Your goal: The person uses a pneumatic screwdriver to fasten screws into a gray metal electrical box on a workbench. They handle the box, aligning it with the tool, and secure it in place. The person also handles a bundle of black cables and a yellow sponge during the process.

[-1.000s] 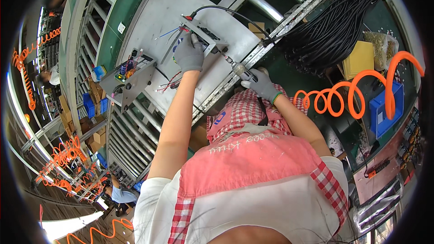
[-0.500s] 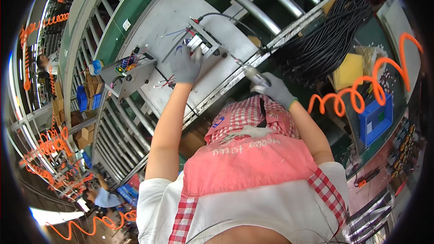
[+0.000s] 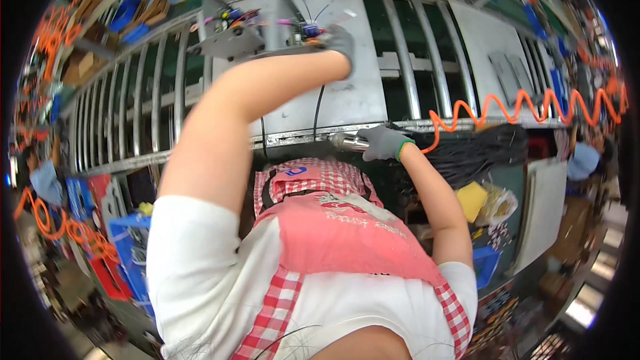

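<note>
My left hand (image 3: 340,48), in a grey glove, reaches far forward across the board. Its partly hidden fingers are closed at the right end of a grey metal housing (image 3: 289,17) with wires and small electrical parts inside. Directly left of it stands a similar metal housing (image 3: 230,41), also with coloured wires. My left forearm covers part of the lower edge of the held one. Close to my waist, my right hand (image 3: 385,143), gloved too, grips a silver air screwdriver (image 3: 348,142), its tip pointing left along the rail. A black cable (image 3: 319,112) hangs over the board's near edge.
A pale board (image 3: 360,93) lies on the roller conveyor (image 3: 427,60). An orange coiled air hose (image 3: 497,108) stretches to the right. Bundled black cables (image 3: 490,150), a yellow pad (image 3: 471,201) and a blue bin (image 3: 487,265) sit on my right. Blue bins (image 3: 130,240) stand on my left.
My view has turned. My left hand has moved the wired housing left, close beside the other one. The screwdriver in my right hand has dropped back nearer my waist.
</note>
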Motion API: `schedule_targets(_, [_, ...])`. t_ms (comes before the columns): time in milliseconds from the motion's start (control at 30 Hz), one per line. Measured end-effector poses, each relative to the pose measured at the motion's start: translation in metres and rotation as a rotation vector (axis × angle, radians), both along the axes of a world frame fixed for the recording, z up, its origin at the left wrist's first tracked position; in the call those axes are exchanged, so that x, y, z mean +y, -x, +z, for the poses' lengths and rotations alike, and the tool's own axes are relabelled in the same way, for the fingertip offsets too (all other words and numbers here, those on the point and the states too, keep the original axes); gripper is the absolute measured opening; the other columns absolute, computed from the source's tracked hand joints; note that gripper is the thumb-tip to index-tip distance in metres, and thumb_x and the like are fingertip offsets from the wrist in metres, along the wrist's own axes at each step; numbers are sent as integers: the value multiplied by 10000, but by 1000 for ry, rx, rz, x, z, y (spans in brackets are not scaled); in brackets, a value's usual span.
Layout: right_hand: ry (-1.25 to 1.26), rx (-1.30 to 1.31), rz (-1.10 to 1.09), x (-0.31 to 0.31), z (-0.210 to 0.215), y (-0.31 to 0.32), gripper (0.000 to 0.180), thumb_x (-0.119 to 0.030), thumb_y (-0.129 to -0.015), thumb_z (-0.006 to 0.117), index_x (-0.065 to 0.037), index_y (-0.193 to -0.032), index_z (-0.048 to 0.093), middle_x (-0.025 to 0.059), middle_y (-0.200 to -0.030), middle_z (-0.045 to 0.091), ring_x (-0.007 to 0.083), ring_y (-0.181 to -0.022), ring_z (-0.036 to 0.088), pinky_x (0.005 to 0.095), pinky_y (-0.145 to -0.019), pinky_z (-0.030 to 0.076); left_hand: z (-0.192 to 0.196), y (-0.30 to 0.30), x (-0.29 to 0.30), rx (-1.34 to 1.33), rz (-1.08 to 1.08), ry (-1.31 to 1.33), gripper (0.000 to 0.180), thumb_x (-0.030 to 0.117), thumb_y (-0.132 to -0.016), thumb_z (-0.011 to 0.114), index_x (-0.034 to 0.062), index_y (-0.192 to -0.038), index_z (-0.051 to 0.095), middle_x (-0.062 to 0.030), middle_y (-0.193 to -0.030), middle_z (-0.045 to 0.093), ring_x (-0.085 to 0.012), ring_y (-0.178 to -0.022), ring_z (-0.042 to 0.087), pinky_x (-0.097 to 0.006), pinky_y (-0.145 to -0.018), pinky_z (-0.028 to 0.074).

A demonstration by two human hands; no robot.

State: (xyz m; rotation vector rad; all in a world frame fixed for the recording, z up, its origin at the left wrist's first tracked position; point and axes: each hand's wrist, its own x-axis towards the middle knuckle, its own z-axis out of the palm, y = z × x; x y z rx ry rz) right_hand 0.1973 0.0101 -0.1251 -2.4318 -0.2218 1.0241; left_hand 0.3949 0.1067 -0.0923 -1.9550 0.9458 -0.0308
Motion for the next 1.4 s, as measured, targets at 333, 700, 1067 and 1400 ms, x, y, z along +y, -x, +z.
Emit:
schedule_targets(333, [403,345,553,7,-85,-56,521,-510,-858,537,-40,-1024,689,141,-848,700,265,-748,665,400,-717,508,-56,77,22,612,-333,998,114,199,-652,651,136,-704,731,-51,-640,657,-242,-625,644,-400,-536,424])
schedule_targets(700, [585,228,569,26,-111,-59,497,-490,-878,525,-53,-1060,673,165,-914,690,304,-832,658,420,-763,502,122,202,441,56,1255,1211,257,294,-788,547,107,-849,712,-175,-810,676,-363,-778,663,-462,-713,523])
schedule_targets(1067, [411,93,714,109,-96,-80,474,-470,-897,513,-65,-1096,658,189,-979,681,344,-917,652,440,-809,496,69,397,607,-363,2181,997,608,602,-838,526,42,-990,707,-205,-1005,682,-348,-953,662,-456,-816,517])
schedule_targets(1400, [-514,-64,978,507,133,-63,291,-237,-898,580,-7,-1071,622,163,-944,663,284,-870,660,351,-781,501,148,458,618,-895,2113,1278,346,360,-758,655,19,-716,693,-151,-723,671,-256,-704,681,-407,-578,499])
